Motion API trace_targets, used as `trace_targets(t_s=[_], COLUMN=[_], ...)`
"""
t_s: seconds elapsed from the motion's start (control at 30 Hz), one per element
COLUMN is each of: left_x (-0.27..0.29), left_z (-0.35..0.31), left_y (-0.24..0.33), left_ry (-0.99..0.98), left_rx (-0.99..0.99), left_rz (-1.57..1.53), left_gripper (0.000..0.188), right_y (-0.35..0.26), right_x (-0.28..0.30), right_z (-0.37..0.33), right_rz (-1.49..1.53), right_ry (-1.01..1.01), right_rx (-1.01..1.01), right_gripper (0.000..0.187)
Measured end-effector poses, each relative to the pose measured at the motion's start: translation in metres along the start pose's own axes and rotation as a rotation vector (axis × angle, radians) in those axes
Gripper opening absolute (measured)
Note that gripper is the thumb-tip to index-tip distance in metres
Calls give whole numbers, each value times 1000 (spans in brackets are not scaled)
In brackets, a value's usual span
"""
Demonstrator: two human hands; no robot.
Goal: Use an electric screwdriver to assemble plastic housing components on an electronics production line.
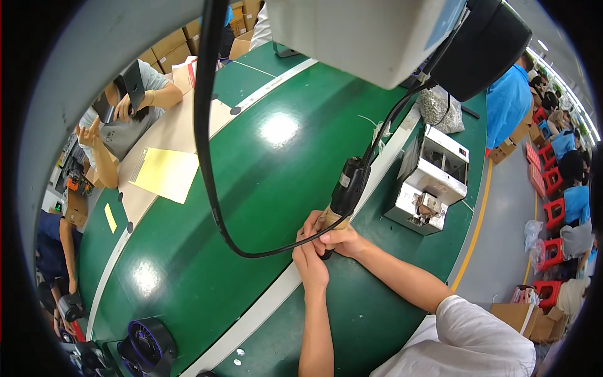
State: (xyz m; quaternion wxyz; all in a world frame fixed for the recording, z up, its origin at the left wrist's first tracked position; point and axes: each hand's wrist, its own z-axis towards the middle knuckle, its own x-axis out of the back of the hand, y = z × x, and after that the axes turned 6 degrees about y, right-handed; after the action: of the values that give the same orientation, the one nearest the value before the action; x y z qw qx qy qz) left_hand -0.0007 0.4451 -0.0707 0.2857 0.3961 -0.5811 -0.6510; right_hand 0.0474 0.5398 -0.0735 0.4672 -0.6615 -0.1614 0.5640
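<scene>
A black electric screwdriver (347, 187), its lower grip wrapped in tan tape, stands tilted over the pale strip along the green table. My right hand (341, 240) is closed around the taped grip from the right. From the left, my left hand (309, 256) also has its fingers closed at the same grip, against the right hand. The black tip shows just below my fingers. A black cable (215, 207) loops down from above and passes in front of my hands. What the tip points at cannot be made out.
A white metal machine (430, 182) stands right of my hands, a clear bag of small metal parts (441, 110) behind it. Across the table a person (125, 119) holds dark parts near a yellow sheet (166, 174). A black fan (146, 345) stands lower left. A grey box (352, 38) hangs overhead.
</scene>
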Motion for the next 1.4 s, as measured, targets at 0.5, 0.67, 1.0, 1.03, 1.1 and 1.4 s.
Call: trace_targets(t_s=[0.5, 0.67, 1.0, 1.03, 1.1, 1.4], left_x=[3, 1, -2, -3, -2, 7], left_z=[-1, -1, -1, 0, 2, 1], left_y=[-5, -7, -4, -6, -8, -7], left_ry=[-3, 27, 55, 49, 33, 13], left_rx=[14, 15, 19, 17, 10, 65], left_rz=[-11, -8, -6, -22, -53, 42], left_gripper=[41, 39, 36, 36, 38, 43], right_y=[-6, 1, -4, -5, -7, 5], right_x=[-6, 3, -3, -3, -3, 0], right_z=[-3, -3, 0, 0, 2, -3], right_rz=[18, 46, -16, -16, -16, -15], right_ry=[64, 5, 61, 63, 59, 102], right_rx=[-64, -57, -52, -53, -48, -67], right_gripper=[38, 30, 40, 40, 40, 39])
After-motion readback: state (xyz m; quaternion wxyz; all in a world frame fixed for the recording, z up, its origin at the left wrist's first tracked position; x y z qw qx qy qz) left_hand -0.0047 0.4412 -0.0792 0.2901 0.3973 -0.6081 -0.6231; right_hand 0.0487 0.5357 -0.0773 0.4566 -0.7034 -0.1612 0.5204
